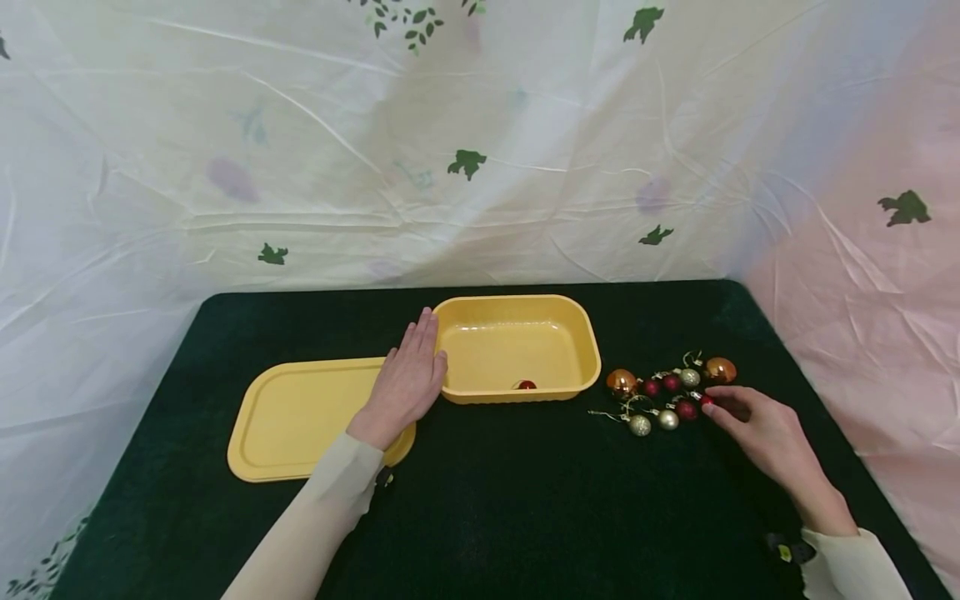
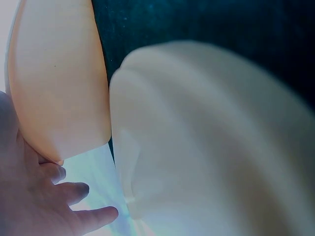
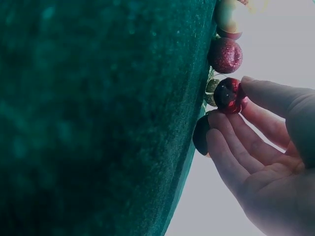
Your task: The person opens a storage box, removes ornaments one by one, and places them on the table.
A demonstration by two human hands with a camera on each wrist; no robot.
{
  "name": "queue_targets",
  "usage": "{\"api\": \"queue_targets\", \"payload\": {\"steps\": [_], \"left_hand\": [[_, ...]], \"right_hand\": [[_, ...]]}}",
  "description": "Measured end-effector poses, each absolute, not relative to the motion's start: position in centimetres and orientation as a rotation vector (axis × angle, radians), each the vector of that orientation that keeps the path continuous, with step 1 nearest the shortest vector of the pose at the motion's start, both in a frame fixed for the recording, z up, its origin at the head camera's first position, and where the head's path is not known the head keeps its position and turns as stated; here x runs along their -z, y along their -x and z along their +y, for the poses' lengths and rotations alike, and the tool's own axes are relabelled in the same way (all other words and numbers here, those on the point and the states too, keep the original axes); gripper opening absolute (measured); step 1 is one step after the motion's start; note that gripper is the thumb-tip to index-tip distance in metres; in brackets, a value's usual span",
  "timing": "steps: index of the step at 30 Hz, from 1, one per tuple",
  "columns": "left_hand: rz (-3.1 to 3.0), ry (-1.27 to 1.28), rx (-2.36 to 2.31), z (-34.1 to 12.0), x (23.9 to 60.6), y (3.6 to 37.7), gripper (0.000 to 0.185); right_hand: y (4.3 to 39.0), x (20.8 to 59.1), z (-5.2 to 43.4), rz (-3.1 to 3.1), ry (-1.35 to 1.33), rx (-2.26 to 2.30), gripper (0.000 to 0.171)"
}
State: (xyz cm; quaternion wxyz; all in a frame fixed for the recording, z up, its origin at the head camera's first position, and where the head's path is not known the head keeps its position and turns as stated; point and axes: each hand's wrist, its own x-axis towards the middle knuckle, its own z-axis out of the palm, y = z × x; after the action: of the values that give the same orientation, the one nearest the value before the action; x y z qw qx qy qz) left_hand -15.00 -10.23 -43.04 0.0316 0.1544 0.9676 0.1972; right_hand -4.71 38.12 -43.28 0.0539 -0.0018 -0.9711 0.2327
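My left hand (image 1: pixel 405 379) lies with straight fingers along the left side of the yellow box (image 1: pixel 517 396). Its forearm crosses over a flat yellow lid (image 1: pixel 300 417). In the left wrist view, the fingers (image 2: pixel 76 192) spread beside the box's wall (image 2: pixel 59 78). One red Christmas bauble (image 1: pixel 528 385) sits inside the box near its front wall. On the right, my right hand (image 1: pixel 772 433) pinches a shiny red bauble (image 3: pixel 228 96) between thumb and fingers, at the right edge of a cluster of baubles.
The cluster on the dark green cloth (image 1: pixel 540 500) includes copper baubles (image 1: pixel 622 383), glittery gold ones (image 1: pixel 640 425) and dark red ones (image 1: pixel 686 409), with hanging loops. Behind the table hangs a pale curtain (image 1: pixel 337 192) with leaf prints.
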Motion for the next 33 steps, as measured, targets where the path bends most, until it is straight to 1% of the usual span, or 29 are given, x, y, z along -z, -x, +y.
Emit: {"api": "queue_targets", "payload": {"steps": [10, 26, 33], "left_hand": [[2.985, -0.476, -0.615, -10.24, 43.11, 15.01, 0.066], [2.982, -0.48, -0.621, -10.23, 42.97, 15.03, 0.066], [2.986, -0.477, -0.617, -10.29, 43.03, 15.03, 0.066]], "right_hand": [[4.81, 43.27, 38.23, -2.975, 0.008, -0.702, 0.03], [4.86, 43.54, 38.3, -3.02, -0.01, -0.711, 0.033], [4.71, 43.08, 38.0, -3.027, 0.017, -0.693, 0.034]]}}
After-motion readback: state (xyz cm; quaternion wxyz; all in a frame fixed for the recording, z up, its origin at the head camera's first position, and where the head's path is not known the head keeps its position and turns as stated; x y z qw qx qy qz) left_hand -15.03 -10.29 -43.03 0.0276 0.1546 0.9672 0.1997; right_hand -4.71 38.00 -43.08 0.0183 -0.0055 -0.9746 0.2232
